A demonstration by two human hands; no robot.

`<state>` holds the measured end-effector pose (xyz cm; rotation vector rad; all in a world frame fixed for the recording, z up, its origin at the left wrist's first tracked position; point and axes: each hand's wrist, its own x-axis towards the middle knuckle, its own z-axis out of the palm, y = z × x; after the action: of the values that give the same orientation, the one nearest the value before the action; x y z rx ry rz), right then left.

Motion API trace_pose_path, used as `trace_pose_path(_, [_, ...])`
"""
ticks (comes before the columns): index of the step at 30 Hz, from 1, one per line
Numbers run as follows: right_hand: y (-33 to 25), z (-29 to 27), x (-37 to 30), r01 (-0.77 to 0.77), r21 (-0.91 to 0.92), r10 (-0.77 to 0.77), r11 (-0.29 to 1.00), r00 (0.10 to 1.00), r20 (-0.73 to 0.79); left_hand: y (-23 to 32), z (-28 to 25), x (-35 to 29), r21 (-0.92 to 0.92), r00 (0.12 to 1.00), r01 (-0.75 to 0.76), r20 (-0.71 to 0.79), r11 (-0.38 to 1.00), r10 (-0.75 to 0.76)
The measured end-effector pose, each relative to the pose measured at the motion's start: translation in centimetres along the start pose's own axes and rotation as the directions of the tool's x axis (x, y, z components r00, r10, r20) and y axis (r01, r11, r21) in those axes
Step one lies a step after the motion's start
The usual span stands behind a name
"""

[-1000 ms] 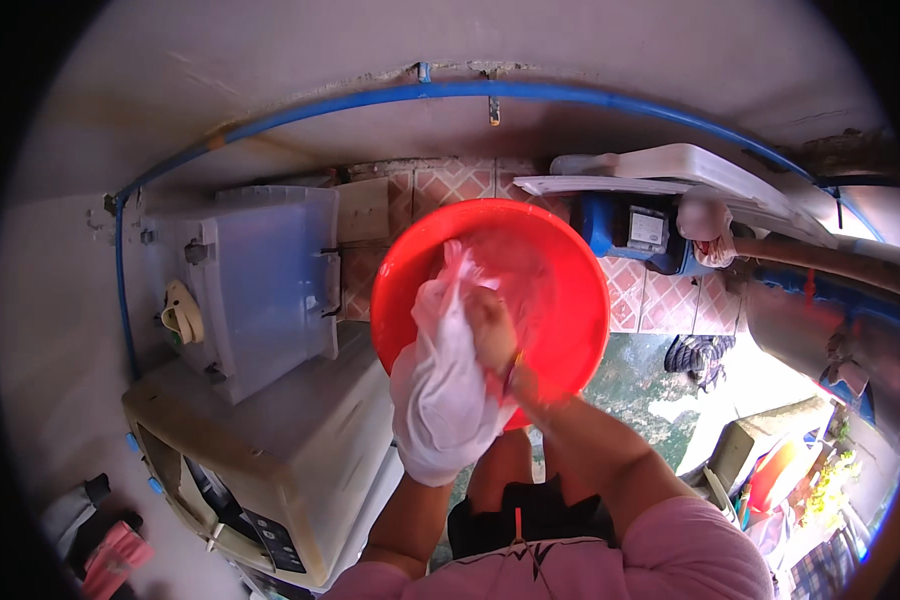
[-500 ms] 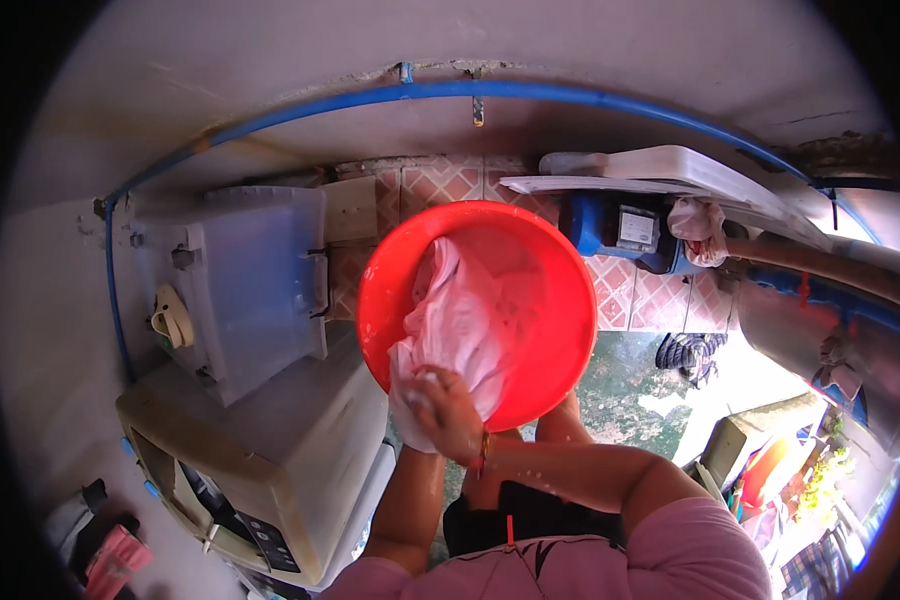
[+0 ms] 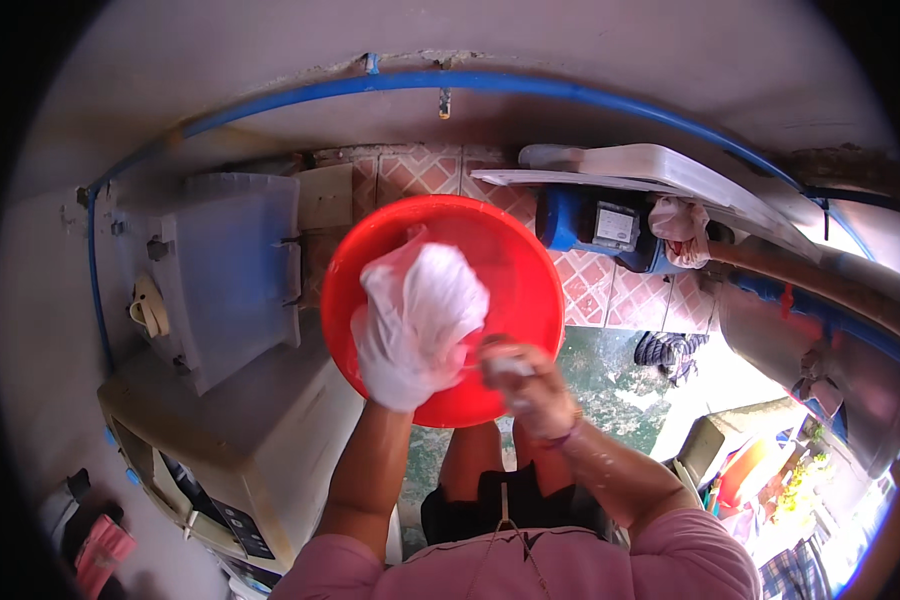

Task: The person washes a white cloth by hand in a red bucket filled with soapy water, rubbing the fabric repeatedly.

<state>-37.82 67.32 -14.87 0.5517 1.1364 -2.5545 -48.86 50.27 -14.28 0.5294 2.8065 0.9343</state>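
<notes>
Since the earlier frame the white cloth [image 3: 418, 320] has gone from spread in the basin to bunched high over its left half. Red basin [image 3: 440, 305] sits on the tiled floor [image 3: 610, 290] between the person's knees. Left hand [image 3: 390, 365] is buried in the cloth, clamped on it; right hand [image 3: 520, 385] grips the trailing end at the near rim. Wringing over the basin centre should keep drips inside. Washing machine [image 3: 240, 440] stands left, blue pipe [image 3: 490, 85] runs along the wall, pump [image 3: 610, 230] far right.
</notes>
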Motion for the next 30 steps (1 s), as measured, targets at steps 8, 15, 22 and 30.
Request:
trace_pose_path(8, [6.8,-22.9,6.8,0.011,0.016,0.001,1.000,0.793,-0.610,-12.3,6.9,0.0,-0.374,0.889,0.457,0.214,0.807,-0.405])
trace_pose_path(15, [14.7,-38.9,11.4,-0.598,-0.374,-0.192,0.709,0.347,-0.918,-13.4,12.4,-6.2,-0.798,0.568,0.523,0.588,-0.299,-0.575])
trace_pose_path(22, [10.2,-31.0,8.6,-0.499,-0.798,-0.355,0.338,0.718,-0.599,-13.0,12.9,-4.0,-0.779,0.359,0.600,0.465,-0.182,-0.809])
trace_pose_path(30, [-2.2,-9.7,3.4,0.292,-0.936,-0.667,0.194,0.739,0.092,-15.3,21.0,0.9,-0.541,0.515,0.718,-0.008,0.437,-0.857])
